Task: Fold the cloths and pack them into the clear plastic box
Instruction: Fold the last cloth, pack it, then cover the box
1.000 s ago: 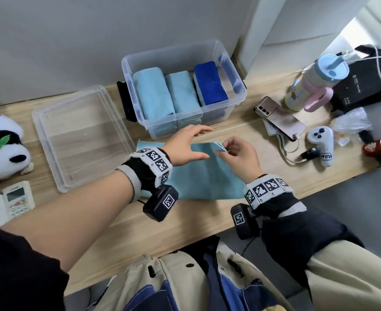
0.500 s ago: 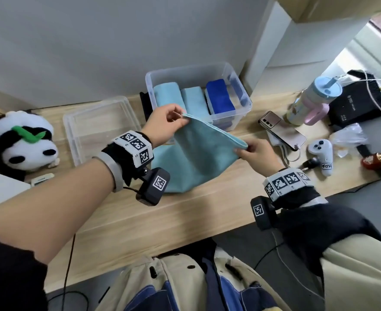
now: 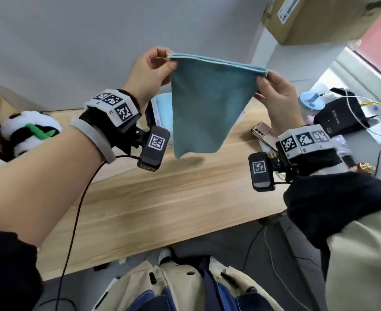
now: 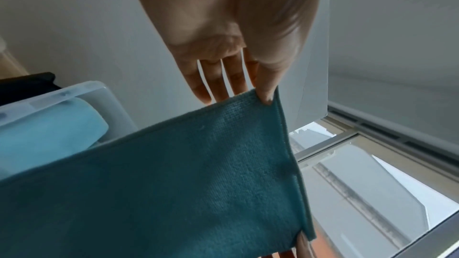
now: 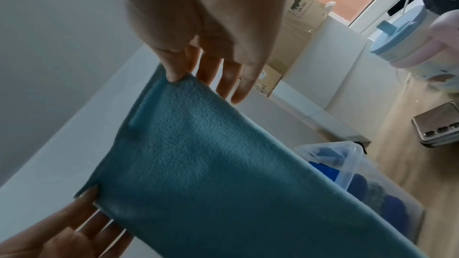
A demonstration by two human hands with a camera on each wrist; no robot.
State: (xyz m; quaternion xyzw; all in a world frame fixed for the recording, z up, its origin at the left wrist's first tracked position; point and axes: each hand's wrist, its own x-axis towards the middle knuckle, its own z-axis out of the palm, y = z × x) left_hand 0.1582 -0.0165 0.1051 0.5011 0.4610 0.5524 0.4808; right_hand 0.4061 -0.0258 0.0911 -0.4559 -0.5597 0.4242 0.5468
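Note:
A teal cloth (image 3: 207,108) hangs in the air above the wooden table (image 3: 185,198), stretched by its top edge. My left hand (image 3: 153,68) pinches its upper left corner between thumb and forefinger. My right hand (image 3: 274,90) pinches the upper right corner. The lower edge hangs free just above the table. Behind the cloth stands the clear plastic box (image 4: 74,93), with a light blue folded cloth (image 4: 49,130) inside. The right wrist view shows the box's other end (image 5: 357,156) with a dark blue cloth (image 5: 325,170). The teal cloth (image 5: 198,174) fills both wrist views (image 4: 174,183).
A panda plush (image 3: 28,133) lies at the table's left end. On the right are a phone (image 3: 261,131), a blue-lidded cup (image 3: 312,104), a black device (image 3: 342,117) with cables. A cardboard box (image 3: 319,16) sits high on the right. My jacket shows below the table's near edge.
Both hands have lifted the teal cloth from the table and raised it high, pulling its top edge taut. The head view has tilted up, so the box is now mostly hidden behind the cloth.

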